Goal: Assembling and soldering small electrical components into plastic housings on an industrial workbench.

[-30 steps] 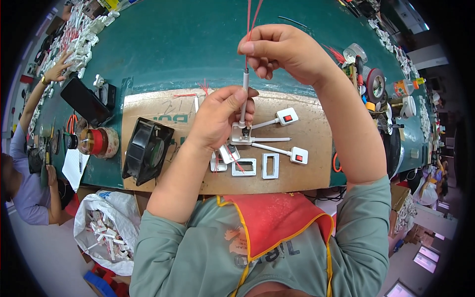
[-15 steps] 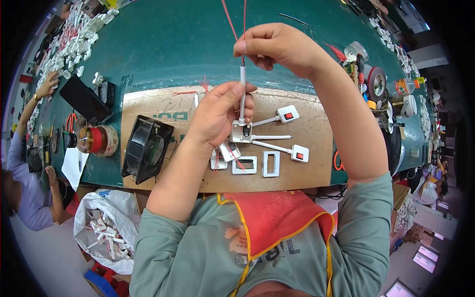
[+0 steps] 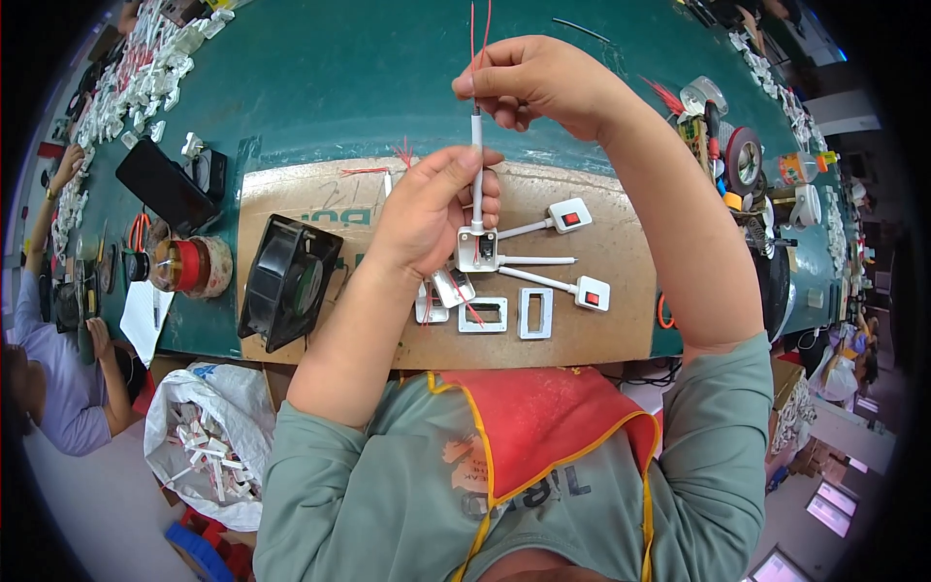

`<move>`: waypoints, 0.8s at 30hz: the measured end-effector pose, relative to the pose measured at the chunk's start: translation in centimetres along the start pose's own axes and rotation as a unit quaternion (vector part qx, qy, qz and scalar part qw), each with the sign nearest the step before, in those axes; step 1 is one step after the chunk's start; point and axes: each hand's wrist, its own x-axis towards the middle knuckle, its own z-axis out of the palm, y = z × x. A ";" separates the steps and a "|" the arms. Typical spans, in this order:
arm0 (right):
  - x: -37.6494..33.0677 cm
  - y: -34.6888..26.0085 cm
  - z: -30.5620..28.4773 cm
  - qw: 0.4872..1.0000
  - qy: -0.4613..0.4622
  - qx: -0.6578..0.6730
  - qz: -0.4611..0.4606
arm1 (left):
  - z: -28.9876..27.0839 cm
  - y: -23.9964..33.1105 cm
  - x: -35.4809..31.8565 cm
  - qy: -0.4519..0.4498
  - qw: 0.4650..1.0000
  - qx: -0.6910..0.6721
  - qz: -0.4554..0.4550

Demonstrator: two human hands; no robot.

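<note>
My left hand [image 3: 436, 204] is closed around a white tube [image 3: 476, 136], which stands up from a small square white switch housing [image 3: 468, 258] with its inside showing. Two red wires [image 3: 485, 39] come out of the tube's top through a short dark sleeve. Above it, the fingertips of my right hand [image 3: 543, 85] pinch these wires, whose ends stick up past the fingers. To the right of the housing lie two white switches with red rockers [image 3: 572, 218] [image 3: 593, 294] on white stems, and a bare white tube [image 3: 539, 260] between them.
A cardboard sheet [image 3: 601, 339] covers the near table. On it are white rectangular frames [image 3: 534, 313] and a black fan [image 3: 289, 281]. Leftward stand a phone [image 3: 167, 191] and a jar [image 3: 184, 269]; tape rolls [image 3: 744, 160] and tools are rightward. Another person [image 3: 63, 388] sits at left.
The red wires' upper ends, spread and running out of view before, are now closer together with their tips showing. My right hand has shifted slightly up and left, still pinching.
</note>
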 end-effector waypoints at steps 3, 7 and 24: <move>0.1 0.0 -0.2 0.999 -0.008 -0.027 0.016 | 0.0 -0.1 0.1 0.015 1.000 0.005 0.004; 0.2 0.0 0.1 0.999 -0.012 -0.048 0.014 | -0.1 -0.1 0.3 0.032 0.999 0.003 0.016; -5.3 6.8 7.7 0.946 0.136 -0.263 -0.135 | -0.4 1.1 0.5 0.144 0.937 -0.024 0.317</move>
